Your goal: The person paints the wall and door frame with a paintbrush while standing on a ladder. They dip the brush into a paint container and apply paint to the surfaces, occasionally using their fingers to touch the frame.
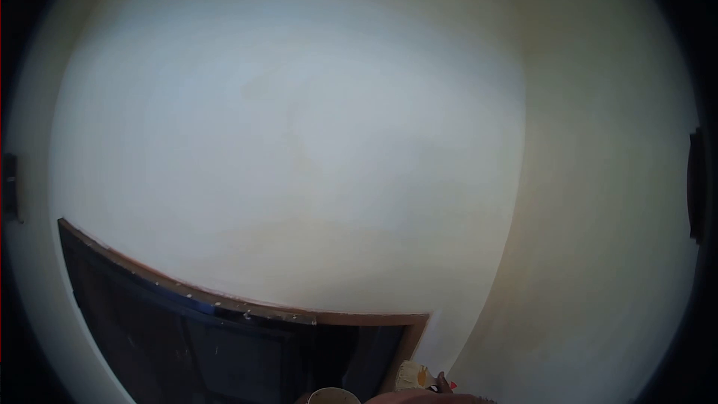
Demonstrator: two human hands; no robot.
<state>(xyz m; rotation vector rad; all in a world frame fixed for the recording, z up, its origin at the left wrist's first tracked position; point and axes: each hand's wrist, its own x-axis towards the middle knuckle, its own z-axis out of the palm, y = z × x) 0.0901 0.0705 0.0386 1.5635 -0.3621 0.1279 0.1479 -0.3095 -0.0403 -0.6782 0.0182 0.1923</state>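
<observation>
At the bottom edge my right hand [444, 384] is closed on a paintbrush [408, 375] with pale, broad bristles pointing left, beside the corner of the door frame. A small red piece shows by the fingers. Just left of it, the round pale rim of a paint container [334, 390] rises into view, its body cut off below. A sliver of my left hand [302, 399] lies against the container's left side, and the rest is out of view. A pinkish-brown shape, perhaps my forearm, runs along the bottom edge below the brush.
A large pale wall [299, 142] with faint uneven patches fills the view and meets a side wall [598, 179] at the right corner. Below is a dark door [224, 359] under a brown frame [247, 307] flecked with pale spots. Dark objects stand at both side edges.
</observation>
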